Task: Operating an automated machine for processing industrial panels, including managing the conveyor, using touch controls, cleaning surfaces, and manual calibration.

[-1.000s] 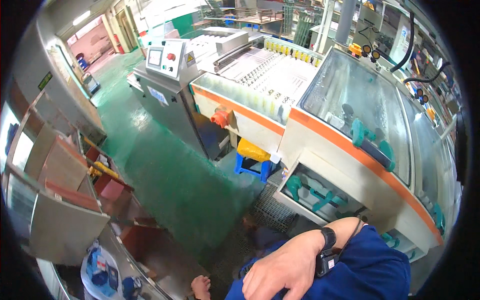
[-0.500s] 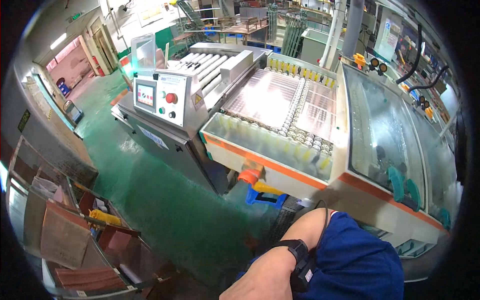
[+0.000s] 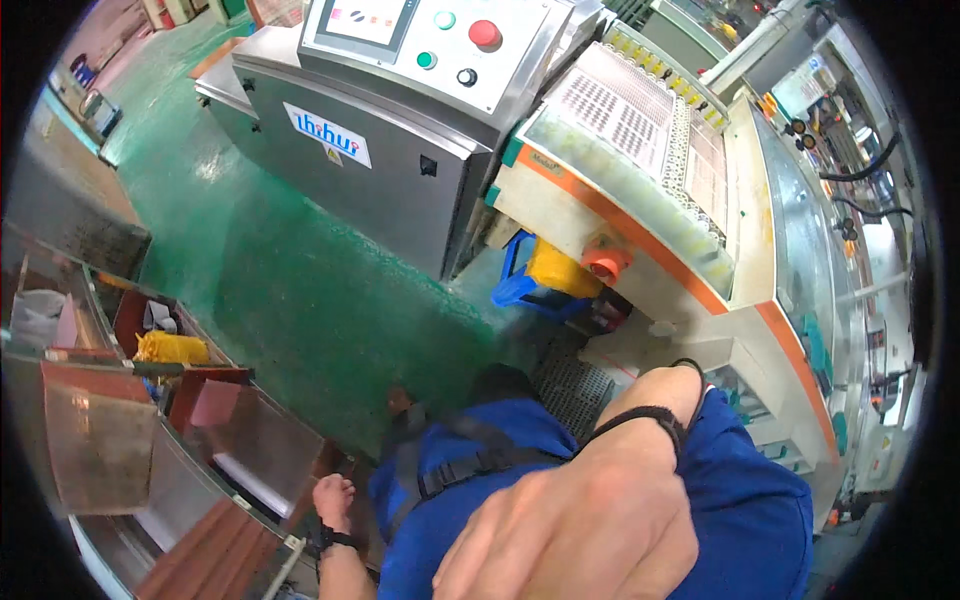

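My right hand (image 3: 585,530) is raised close in front of me, back upward. Its fingers are curled in and pressed together; the fingertips are turned out of sight, and nothing shows in them. A black strap crosses that wrist. Lower and to the left, my left hand (image 3: 333,497) is closed in a loose fist with nothing visible in it. It is nearest the rack (image 3: 290,520) that holds reddish-brown sheets (image 3: 215,545) and a copper-coloured panel (image 3: 98,435).
A grey machine cabinet (image 3: 370,185) with a control panel (image 3: 440,50) stands ahead. On its right, a cream conveyor machine (image 3: 620,225) carries perforated panels (image 3: 615,110). A blue crate (image 3: 530,290) and yellow bundle (image 3: 560,268) sit below. Green floor (image 3: 300,330) lies between machines and rack.
My view has tilted downward, so the machines sit higher in the picture. My left hand has come into view beside the rack, and more of my right hand shows.
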{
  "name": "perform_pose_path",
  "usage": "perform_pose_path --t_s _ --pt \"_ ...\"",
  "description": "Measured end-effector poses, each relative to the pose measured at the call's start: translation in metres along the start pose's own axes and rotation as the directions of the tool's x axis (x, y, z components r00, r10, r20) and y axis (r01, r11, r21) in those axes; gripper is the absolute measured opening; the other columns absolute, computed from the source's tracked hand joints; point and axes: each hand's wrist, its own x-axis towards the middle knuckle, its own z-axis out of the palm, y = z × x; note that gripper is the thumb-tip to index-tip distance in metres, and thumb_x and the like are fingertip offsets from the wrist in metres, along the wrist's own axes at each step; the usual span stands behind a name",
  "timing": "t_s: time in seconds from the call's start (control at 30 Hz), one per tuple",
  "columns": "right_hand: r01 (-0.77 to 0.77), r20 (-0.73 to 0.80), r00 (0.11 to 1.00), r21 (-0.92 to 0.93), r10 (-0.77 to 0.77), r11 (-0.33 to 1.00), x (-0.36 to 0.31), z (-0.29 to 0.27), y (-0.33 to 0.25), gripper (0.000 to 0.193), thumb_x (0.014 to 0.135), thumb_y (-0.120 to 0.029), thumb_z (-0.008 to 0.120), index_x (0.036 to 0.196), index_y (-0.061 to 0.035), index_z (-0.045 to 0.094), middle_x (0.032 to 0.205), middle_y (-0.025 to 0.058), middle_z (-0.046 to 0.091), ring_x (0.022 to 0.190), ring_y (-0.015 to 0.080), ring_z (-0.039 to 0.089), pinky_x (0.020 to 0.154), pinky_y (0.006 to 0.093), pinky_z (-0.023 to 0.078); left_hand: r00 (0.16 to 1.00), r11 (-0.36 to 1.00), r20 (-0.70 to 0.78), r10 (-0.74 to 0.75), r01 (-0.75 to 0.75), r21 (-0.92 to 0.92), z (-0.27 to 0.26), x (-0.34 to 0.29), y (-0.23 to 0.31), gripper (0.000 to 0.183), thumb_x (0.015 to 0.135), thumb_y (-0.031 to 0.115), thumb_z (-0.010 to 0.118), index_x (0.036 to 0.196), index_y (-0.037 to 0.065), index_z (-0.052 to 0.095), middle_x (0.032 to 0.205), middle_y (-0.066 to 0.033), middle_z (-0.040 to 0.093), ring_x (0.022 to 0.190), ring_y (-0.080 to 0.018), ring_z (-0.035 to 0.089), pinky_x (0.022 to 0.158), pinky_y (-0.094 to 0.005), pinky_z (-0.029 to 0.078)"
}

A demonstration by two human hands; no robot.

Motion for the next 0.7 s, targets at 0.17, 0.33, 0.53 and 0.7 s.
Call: perform_pose_path --t_s 0.17,0.33,0.53,0.7 --pt "0.098 -0.069 0.994 0.141 -0.089 0.985 0.046 -0.011 0.036 0.030 0.100 -0.022 0.058 0.082 0.0013 0.051 0.084 0.0235 0.054 0.074 0.0450 0.054 0.065 0.0542 0.042 0.999 1.000 -0.038 0.001 -0.001 0.012 -0.050 0.051 0.062 0.017 0.102 0.021 0.062 0.113 0.008 0.065 0.090 -0.0061 0.070 0.071 -0.0167 0.067 0.057 -0.0287 0.053" --pt "0.061 0.023 0.998 0.150 -0.065 0.987 0.070 -0.060 0.035 0.030 0.089 -0.021 0.063 0.077 -0.0018 0.044 0.085 0.0257 0.050 0.078 0.0465 0.052 0.065 0.0568 0.039 0.993 0.995 0.090 -0.078 0.084 -0.062 -0.047 0.097 0.062 0.013 0.101 0.019 0.061 0.108 0.008 0.065 0.085 -0.0067 0.067 0.067 -0.0173 0.065 0.054 -0.0304 0.050" --pt "0.000 0.216 0.975 0.213 -0.047 0.977 0.098 -0.130 0.019 0.037 0.076 -0.021 0.068 0.071 -0.0055 0.035 0.087 0.0283 0.045 0.082 0.0484 0.048 0.064 0.0600 0.035 0.996 0.979 0.029 -0.087 0.080 0.187 -0.006 0.079 0.105 0.020 0.100 0.018 0.061 0.106 0.001 0.067 0.090 -0.0112 0.070 0.069 -0.0219 0.067 0.057 -0.0341 0.054" --pt "-0.045 0.199 0.980 0.189 0.006 0.981 0.140 -0.168 0.001 0.033 0.092 -0.019 0.063 0.074 -0.0059 0.039 0.085 0.0218 0.044 0.075 0.0427 0.047 0.062 0.0528 0.033 0.999 0.999 -0.032 -0.031 0.032 0.042 0.010 0.089 0.131 0.023 0.100 0.017 0.062 0.111 -0.002 0.070 0.090 -0.0106 0.073 0.072 -0.0186 0.069 0.064 -0.0301 0.055"
